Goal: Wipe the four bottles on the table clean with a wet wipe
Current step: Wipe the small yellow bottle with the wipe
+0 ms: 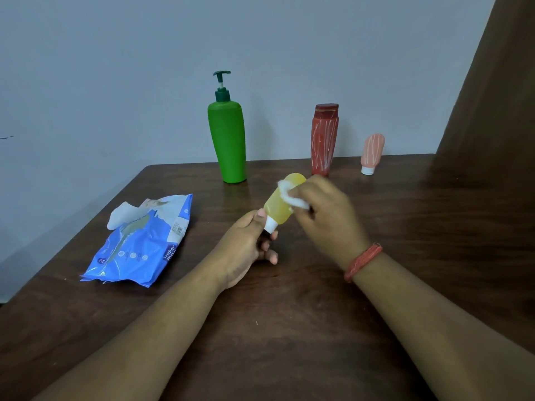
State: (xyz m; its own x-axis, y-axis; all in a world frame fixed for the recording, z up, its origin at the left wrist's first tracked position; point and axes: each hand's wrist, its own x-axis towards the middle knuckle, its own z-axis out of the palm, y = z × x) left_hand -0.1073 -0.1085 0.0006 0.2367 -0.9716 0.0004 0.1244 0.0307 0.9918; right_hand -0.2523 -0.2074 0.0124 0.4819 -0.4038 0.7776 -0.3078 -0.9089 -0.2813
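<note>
While the left hand (246, 244) pinches the small yellow plastic bottle (282, 202) by its white cap, mid-table, the right hand (324, 206) presses a crumpled white wet wipe (292, 195) against it; the green pump bottle (228, 140), red bottle (324, 140) and pink tube (372, 153) stand far, seemingly unwiped.

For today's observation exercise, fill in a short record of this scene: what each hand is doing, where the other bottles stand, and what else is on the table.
left hand: holds yellow bottle by its white cap end
right hand: presses wet wipe on that bottle
standing at back: green pump bottle, red bottle, small pink bottle on its cap
also on wooden table: blue wipes pack, one wipe sticking out
</note>
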